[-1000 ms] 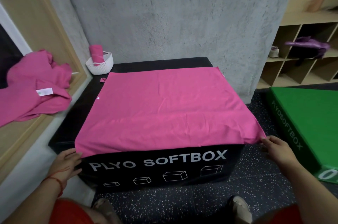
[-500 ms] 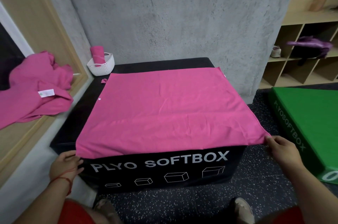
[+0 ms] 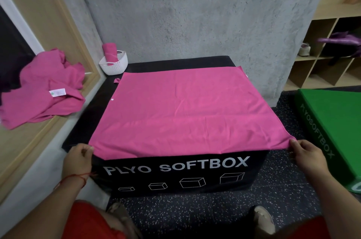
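A pink towel [image 3: 183, 110] lies spread flat over the top of a black box [image 3: 175, 174] printed "PLYO SOFTBOX". My left hand [image 3: 79, 156] pinches the towel's near left corner at the box's front edge. My right hand [image 3: 306, 155] pinches the near right corner, which is pulled out past the box's right side. The towel's near edge hangs slightly over the front face.
A white basket [image 3: 114, 63] with a rolled pink towel stands at the box's back left corner. A heap of pink towels [image 3: 41, 90] lies on the wooden ledge at left. A green soft box [image 3: 332, 127] sits on the floor at right, cubby shelves [image 3: 324, 59] behind it.
My left hand has moved up from the box's side to the towel's near left corner and taken hold of it. My right hand keeps its corner, pulled slightly further right.
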A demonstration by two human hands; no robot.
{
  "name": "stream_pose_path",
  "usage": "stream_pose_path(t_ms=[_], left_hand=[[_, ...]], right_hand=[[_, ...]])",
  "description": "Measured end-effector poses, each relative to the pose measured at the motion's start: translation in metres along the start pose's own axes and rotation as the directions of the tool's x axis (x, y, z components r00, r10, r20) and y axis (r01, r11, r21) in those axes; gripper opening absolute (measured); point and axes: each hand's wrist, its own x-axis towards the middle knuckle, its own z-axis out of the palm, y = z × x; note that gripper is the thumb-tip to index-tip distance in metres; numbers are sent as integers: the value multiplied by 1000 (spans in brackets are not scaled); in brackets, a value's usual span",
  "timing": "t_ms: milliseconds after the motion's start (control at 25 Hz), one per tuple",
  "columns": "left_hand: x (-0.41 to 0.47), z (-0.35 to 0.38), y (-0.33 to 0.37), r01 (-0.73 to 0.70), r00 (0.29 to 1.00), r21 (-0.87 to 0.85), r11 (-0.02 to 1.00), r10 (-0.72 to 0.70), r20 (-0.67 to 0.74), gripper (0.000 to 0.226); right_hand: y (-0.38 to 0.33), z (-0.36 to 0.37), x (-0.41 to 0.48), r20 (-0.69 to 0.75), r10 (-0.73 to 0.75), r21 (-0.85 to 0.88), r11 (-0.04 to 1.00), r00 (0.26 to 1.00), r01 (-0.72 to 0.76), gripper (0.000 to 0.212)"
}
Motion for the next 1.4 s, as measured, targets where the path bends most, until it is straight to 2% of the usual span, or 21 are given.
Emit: stream_pose_path(t_ms=[80, 160, 280, 360, 600, 680, 840, 960, 1080, 1120, 1200, 1320, 1400], left_hand=[[3, -4, 9, -49, 998, 16, 999, 50, -48, 10], [3, -8, 17, -39, 996, -39, 998, 36, -79, 5], [0, -16, 31, 27, 990, -203, 979, -55, -131, 7], [3, -19, 33, 65, 984, -300, 952, -112, -141, 6], [17, -15, 14, 155, 987, -333, 930, -161, 10, 13], [19, -9, 11, 235, 972, -404, 884, -205, 118, 10], [21, 2, 7, 380, 918, -439, 814, -276, 284, 32], [17, 1, 13, 513, 846, -425, 746, -356, 397, 22], [14, 1, 2, 553, 801, -326, 767, -381, 463, 9], [13, 0, -3, 540, 804, -304, 785, -374, 462, 3], [14, -4, -9, 502, 831, -309, 808, -352, 430, 6], [22, -15, -12, 463, 880, -466, 754, -332, 338, 10], [28, -19, -12, 439, 897, -507, 742, -329, 295, 13]], right_hand=[[-1, -1, -2, 6, -8, 16, 1000, 1000, 8, 33], [-3, -1, -4, -4, -12, 35, 999, 1000, 12, 32], [-4, -1, -6, -6, -14, 80, 997, 1000, 15, 34], [-5, -1, -6, -13, 3, 112, 994, 1000, -2, 43], [-8, 1, -5, -6, 21, 85, 996, 1000, -21, 29], [-9, 2, -5, 2, 18, 78, 997, 1000, -18, 29], [-10, 5, -5, 16, 15, 54, 998, 1000, -16, 26], [-9, 8, -2, 5, 10, 58, 998, 1000, -10, 27], [-6, 8, 3, -15, 17, 36, 999, 1000, -17, 32], [-2, 7, 6, -19, 29, 18, 999, 999, -29, 34], [-1, 4, 11, -21, 36, -36, 999, 999, -37, 36], [-13, -4, 15, -52, 7, -100, 995, 999, -12, 40], [-24, -11, 16, -46, -20, -178, 984, 999, 11, 41]])
